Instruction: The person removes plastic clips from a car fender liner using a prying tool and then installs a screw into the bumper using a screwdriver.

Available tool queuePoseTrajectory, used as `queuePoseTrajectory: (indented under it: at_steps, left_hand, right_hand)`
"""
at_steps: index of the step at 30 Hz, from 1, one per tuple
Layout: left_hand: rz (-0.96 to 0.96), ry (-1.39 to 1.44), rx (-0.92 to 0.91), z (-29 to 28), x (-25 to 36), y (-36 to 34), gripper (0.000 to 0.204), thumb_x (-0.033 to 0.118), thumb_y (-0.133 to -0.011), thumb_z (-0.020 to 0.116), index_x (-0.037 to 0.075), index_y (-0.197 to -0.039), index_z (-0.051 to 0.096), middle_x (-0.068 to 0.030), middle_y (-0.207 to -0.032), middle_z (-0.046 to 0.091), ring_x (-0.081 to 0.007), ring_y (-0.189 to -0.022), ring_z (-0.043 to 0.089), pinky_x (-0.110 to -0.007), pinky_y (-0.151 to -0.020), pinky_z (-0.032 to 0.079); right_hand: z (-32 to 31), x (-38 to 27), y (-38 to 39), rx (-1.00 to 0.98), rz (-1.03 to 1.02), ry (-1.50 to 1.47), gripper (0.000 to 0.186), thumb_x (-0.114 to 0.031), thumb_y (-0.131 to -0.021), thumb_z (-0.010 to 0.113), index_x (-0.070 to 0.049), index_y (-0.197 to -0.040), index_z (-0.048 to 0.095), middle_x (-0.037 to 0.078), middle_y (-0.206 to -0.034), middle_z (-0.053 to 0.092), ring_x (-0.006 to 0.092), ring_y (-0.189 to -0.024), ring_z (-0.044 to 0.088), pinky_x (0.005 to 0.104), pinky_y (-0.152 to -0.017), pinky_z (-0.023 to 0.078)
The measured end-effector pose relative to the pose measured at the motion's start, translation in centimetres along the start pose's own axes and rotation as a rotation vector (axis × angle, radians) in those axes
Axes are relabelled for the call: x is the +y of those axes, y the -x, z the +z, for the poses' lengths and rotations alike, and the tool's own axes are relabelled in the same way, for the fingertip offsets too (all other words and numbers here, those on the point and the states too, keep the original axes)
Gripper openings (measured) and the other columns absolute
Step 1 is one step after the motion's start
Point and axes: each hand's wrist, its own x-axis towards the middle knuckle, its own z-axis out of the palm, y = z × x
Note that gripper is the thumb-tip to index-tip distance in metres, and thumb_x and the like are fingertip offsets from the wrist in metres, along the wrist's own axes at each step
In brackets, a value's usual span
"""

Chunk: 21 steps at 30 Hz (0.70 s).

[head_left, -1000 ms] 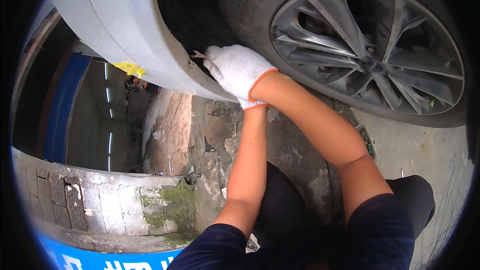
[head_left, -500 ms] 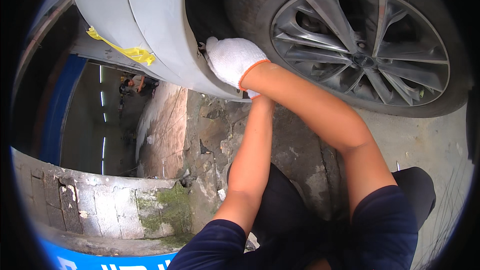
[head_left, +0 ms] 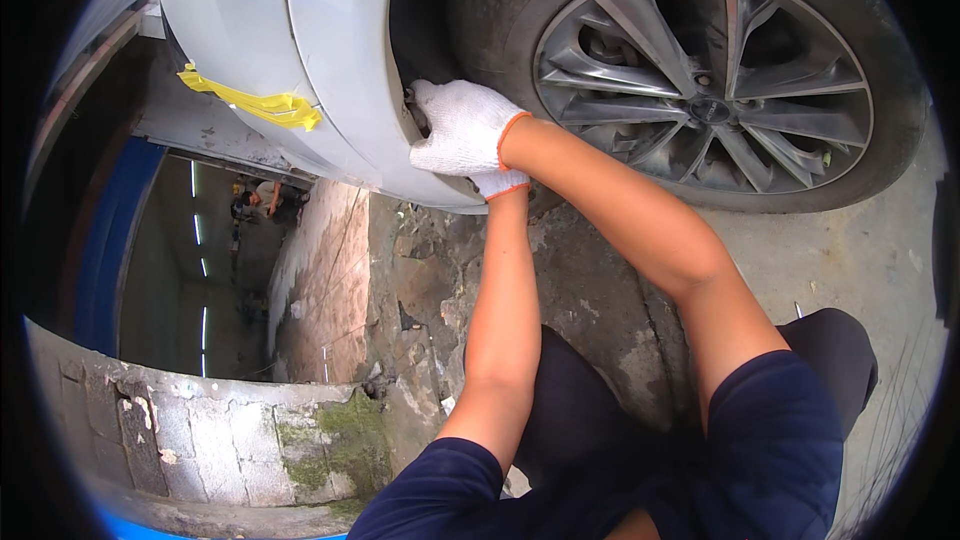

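Both my hands wear white knit gloves with orange cuffs. My right hand (head_left: 458,125) presses on the lower rear edge of a silver car bumper (head_left: 330,70), just ahead of the wheel arch, fingers curled around the panel's edge. My left hand (head_left: 500,183) is mostly hidden beneath the right one; only its cuff and a bit of glove show under the bumper edge. What its fingers do is hidden. A strip of yellow tape (head_left: 255,100) is stuck across the bumper to the left.
A dark tyre with a grey multi-spoke alloy wheel (head_left: 705,90) stands right of my hands. Below is stained concrete floor (head_left: 600,290). At left an inspection pit (head_left: 200,270) drops away, with a person down in it and a mossy brick rim (head_left: 230,430).
The view has shifted so bumper and wheel sit lower and more to the right. My right hand stays on the bumper's edge; the left has tucked further under it.
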Motion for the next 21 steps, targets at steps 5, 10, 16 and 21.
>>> queuePoseTrajectory:
  at_steps: [5,10,16,21]
  left_hand:
    - [-0.026,-0.221,0.093,3.7,1.2,1.4,0.057,0.040,-0.113,0.040,0.011,-0.161,0.027,-0.0087,-0.167,0.026,-0.0252,-0.154,0.025,-0.041,-0.127,0.021]
    - [-0.056,-0.371,0.164,8.9,1.2,3.0,0.054,0.039,-0.113,0.041,0.011,-0.157,0.028,-0.0086,-0.163,0.028,-0.0249,-0.150,0.027,-0.041,-0.125,0.023]
    - [-0.023,-0.389,0.160,10.9,0.7,1.8,0.050,0.039,-0.113,0.041,0.011,-0.153,0.030,-0.0085,-0.158,0.030,-0.0247,-0.145,0.029,-0.041,-0.122,0.024]
    - [0.021,-0.386,0.162,12.0,0.2,0.9,0.047,0.039,-0.113,0.041,0.011,-0.149,0.032,-0.0085,-0.154,0.032,-0.0245,-0.142,0.030,-0.041,-0.120,0.026]
  right_hand:
    - [1.0,-1.2,-0.2,0.055,0.068,-0.080,0.093,-0.069,-0.078,0.072,0.013,-0.121,0.061,0.031,-0.111,0.072,0.0430,-0.103,0.072,0.0454,-0.092,0.058]
    - [1.5,-2.5,-0.8,0.183,0.196,-0.146,0.098,-0.081,-0.072,0.072,0.007,-0.116,0.068,0.028,-0.106,0.074,0.0407,-0.099,0.074,0.0447,-0.091,0.058]
    - [2.7,-1.7,-1.8,0.254,0.160,-0.043,0.093,-0.085,-0.070,0.070,0.001,-0.106,0.076,0.024,-0.097,0.076,0.0393,-0.093,0.075,0.0441,-0.086,0.059]
    - [3.3,-1.3,-1.9,0.332,0.129,-0.065,0.079,-0.076,-0.075,0.075,-0.006,-0.113,0.078,0.017,-0.102,0.078,0.0363,-0.095,0.075,0.0428,-0.087,0.060]
